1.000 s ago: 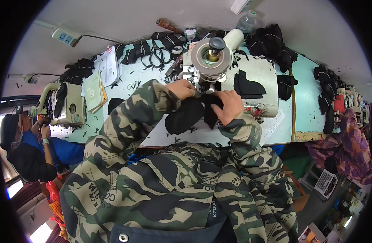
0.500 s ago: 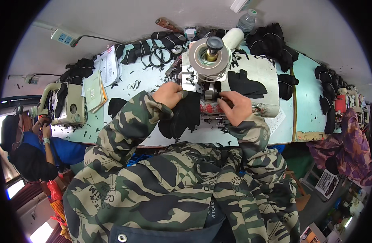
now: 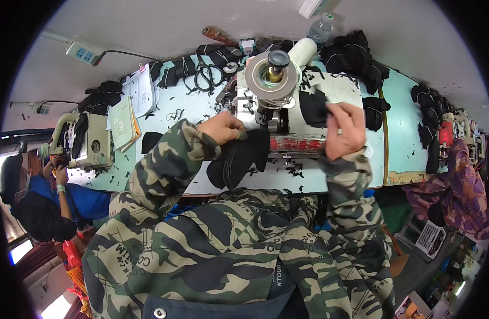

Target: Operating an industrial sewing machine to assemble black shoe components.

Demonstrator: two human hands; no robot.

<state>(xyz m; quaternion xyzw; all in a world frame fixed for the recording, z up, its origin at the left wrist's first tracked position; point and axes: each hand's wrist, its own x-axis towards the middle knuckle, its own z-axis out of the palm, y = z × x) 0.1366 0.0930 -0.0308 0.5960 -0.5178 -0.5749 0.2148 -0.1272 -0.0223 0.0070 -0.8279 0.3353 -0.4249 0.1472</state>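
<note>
I sit at a white sewing machine (image 3: 287, 106) with a thread spool on top. My left hand (image 3: 223, 128) presses a black fabric piece (image 3: 239, 159) against the machine's front, near the needle area. My right hand (image 3: 344, 127) is raised to the right, its fingers pinching a small black fabric piece (image 3: 315, 108) that lies on the machine's top. Both sleeves are camouflage cloth.
Scissors (image 3: 204, 74) and black fabric scraps lie on the pale green table (image 3: 172, 114). Piles of black pieces (image 3: 356, 50) sit at the back and right edge. A bottle (image 3: 320, 29) stands behind. Another person (image 3: 42, 196) works at a second machine (image 3: 87, 141) on the left.
My right hand left the fabric at the needle, moved up and right, and took hold of a small black piece on the machine top. The left hand stayed on the black fabric.
</note>
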